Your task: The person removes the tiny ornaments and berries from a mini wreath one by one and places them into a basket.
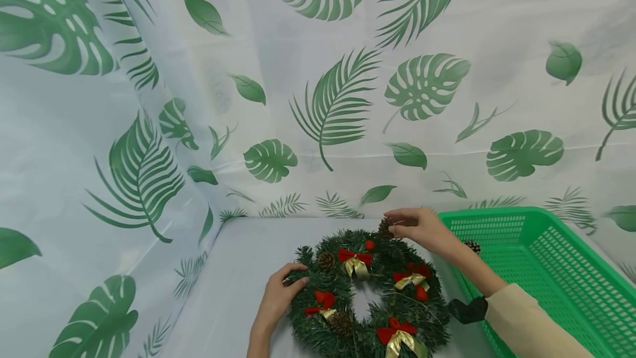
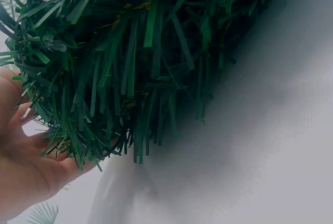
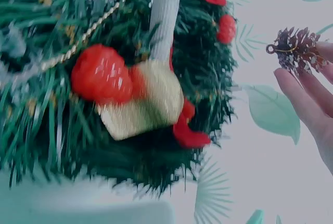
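A round green Christmas wreath point(image 1: 367, 291) carries red and gold bows, red berries and pine cones. At its upper left edge my left hand point(image 1: 279, 293) grips the outer greenery; in the left wrist view the fingers of the left hand point(image 2: 31, 161) disappear partly behind the green needles point(image 2: 130, 67). My right hand point(image 1: 422, 231) pinches a loose pine cone point(image 1: 386, 229) by the wreath's top edge. The right wrist view shows this pine cone point(image 3: 297, 49) with a small metal loop at its end, held by the fingertips apart from the greenery.
A green plastic basket point(image 1: 546, 220) stands on the right, under the right forearm, with another pine cone point(image 1: 472, 246) inside near its left wall. The white table surface point(image 1: 238, 258) extends to the left. Leaf-printed white cloth point(image 1: 318, 192) hangs behind and at the left.
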Available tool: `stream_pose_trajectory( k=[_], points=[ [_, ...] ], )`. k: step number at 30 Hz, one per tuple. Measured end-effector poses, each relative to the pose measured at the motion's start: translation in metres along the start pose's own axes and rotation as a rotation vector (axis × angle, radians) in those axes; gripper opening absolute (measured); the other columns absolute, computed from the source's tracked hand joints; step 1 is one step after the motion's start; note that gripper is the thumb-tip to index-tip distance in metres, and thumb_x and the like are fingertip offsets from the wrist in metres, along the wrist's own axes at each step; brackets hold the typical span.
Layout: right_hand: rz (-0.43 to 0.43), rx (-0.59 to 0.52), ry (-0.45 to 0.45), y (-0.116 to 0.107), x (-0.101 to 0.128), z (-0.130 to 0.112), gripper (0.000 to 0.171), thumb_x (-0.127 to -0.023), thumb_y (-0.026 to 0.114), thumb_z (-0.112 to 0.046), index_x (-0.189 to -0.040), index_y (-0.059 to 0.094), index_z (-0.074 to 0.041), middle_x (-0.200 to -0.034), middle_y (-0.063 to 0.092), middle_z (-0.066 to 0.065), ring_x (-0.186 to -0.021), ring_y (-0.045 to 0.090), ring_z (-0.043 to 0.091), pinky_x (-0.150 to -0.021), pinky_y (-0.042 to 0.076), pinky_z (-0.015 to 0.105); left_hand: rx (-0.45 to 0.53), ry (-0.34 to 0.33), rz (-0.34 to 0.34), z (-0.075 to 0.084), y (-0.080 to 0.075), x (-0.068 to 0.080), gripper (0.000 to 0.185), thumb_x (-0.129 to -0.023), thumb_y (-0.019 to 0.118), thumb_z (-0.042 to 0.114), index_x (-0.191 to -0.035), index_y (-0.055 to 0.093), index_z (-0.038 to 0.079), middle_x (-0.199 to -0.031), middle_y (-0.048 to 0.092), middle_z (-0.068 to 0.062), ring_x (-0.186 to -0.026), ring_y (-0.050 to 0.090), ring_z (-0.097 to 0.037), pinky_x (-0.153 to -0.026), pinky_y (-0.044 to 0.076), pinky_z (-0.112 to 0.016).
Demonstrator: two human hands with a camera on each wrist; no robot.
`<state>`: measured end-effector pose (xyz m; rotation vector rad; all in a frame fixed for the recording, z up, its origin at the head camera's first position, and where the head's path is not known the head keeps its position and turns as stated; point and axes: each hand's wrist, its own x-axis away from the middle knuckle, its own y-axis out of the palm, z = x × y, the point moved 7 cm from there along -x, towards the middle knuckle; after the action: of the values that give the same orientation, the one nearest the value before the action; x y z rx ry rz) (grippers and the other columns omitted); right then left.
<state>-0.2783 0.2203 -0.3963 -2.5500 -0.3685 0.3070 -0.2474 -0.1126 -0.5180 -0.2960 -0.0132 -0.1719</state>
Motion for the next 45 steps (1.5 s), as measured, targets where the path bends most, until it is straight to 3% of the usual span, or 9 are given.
stream_pose_trajectory(
  k=[6, 10, 19, 24, 31, 38, 45],
  points=[
    [-0.002, -0.06, 0.04, -0.011, 0.01, 0.005, 0.045, -0.101, 0.066, -0.014, -0.14, 0.057, 0.008, -0.142, 0.057, 0.031, -0.11, 0.072, 0.031, -0.086, 0.06, 0.03, -0.015, 0.002, -0.001, 0.001, -0.002, 0.002, 0.032, -0.097, 0.073, 0.026, -0.126, 0.07, 0.013, -0.147, 0.057, -0.018, -0.137, 0.051, -0.044, -0.094, 0.055, -0.052],
    [0.006, -0.095, 0.058, -0.018, 0.017, 0.007, 0.048, -0.101, 0.067, -0.016, -0.141, 0.056, 0.008, -0.145, 0.054, 0.032, -0.11, 0.072, 0.026, -0.086, 0.06, 0.029, -0.011, -0.003, -0.003, 0.0, -0.003, 0.003, 0.032, -0.098, 0.072, 0.025, -0.127, 0.07, 0.013, -0.149, 0.055, -0.019, -0.133, 0.055, -0.044, -0.094, 0.055, -0.053],
    [0.019, -0.118, 0.058, -0.04, 0.032, 0.012, 0.051, -0.102, 0.066, -0.019, -0.144, 0.054, 0.008, -0.146, 0.052, 0.033, -0.106, 0.07, 0.0, -0.088, 0.06, 0.03, -0.045, 0.0, 0.001, 0.002, -0.004, 0.001, 0.031, -0.097, 0.073, 0.026, -0.125, 0.07, 0.014, -0.146, 0.058, -0.018, -0.137, 0.051, -0.044, -0.097, 0.053, -0.055],
    [0.034, -0.094, 0.097, -0.051, 0.041, 0.018, 0.053, -0.102, 0.067, -0.022, -0.145, 0.053, 0.006, -0.145, 0.054, 0.032, -0.104, 0.071, 0.001, -0.086, 0.06, 0.028, -0.038, -0.003, 0.0, 0.002, -0.003, 0.003, 0.031, -0.097, 0.073, 0.025, -0.125, 0.07, 0.013, -0.147, 0.057, -0.018, -0.141, 0.046, -0.045, -0.099, 0.052, -0.057],
    [0.054, -0.095, 0.132, -0.067, 0.057, 0.024, 0.055, -0.103, 0.066, -0.022, -0.147, 0.05, 0.007, -0.145, 0.053, 0.034, -0.102, 0.071, 0.001, -0.088, 0.061, 0.037, -0.03, 0.001, -0.003, 0.002, -0.001, 0.002, 0.032, -0.098, 0.072, 0.025, -0.127, 0.07, 0.012, -0.147, 0.056, -0.019, -0.139, 0.049, -0.045, -0.096, 0.054, -0.055],
    [0.083, -0.046, 0.176, -0.083, 0.071, 0.035, 0.055, -0.103, 0.065, -0.023, -0.147, 0.049, 0.008, -0.14, 0.057, 0.034, -0.099, 0.071, 0.0, -0.083, 0.06, 0.029, -0.019, 0.006, -0.006, 0.004, 0.0, 0.002, 0.032, -0.098, 0.072, 0.024, -0.127, 0.069, 0.012, -0.147, 0.056, -0.019, -0.134, 0.053, -0.043, -0.093, 0.055, -0.053],
    [0.102, -0.009, 0.2, -0.093, 0.081, 0.051, 0.054, -0.104, 0.064, -0.022, -0.145, 0.05, 0.009, -0.14, 0.057, 0.033, -0.099, 0.068, -0.005, -0.084, 0.059, 0.026, -0.039, -0.005, -0.001, 0.003, 0.0, 0.001, 0.03, -0.098, 0.072, 0.027, -0.125, 0.07, 0.015, -0.147, 0.057, -0.017, -0.14, 0.048, -0.043, -0.099, 0.052, -0.055]
  ],
)
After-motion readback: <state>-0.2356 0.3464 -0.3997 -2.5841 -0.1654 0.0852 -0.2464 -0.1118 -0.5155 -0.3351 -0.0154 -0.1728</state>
